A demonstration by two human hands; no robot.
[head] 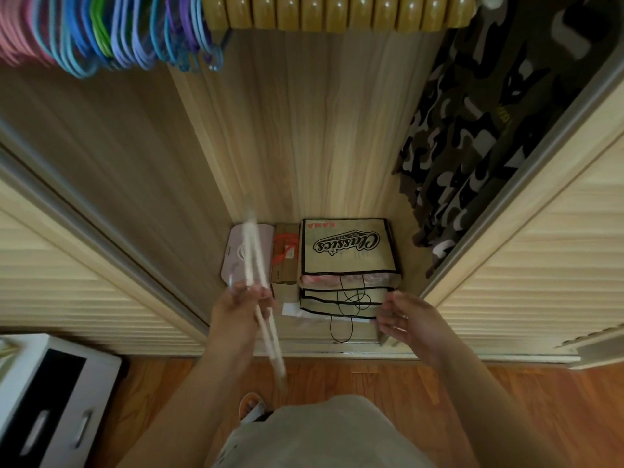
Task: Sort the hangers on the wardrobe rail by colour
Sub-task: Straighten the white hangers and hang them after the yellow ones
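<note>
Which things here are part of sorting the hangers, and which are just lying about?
Part of the job:
white hangers, held in the left hand
coloured hangers on the rail
wooden hangers on the rail
right hand, holding nothing

Lying about:
paper bags
cardboard box
camouflage garment
white cabinet

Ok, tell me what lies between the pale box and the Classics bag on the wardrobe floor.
Head view: a brown cardboard box with an orange loop on it sits between pale box and Classics bag.

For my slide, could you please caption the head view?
Left hand holds white hangers below the coloured hangers; right hand empty.
</note>
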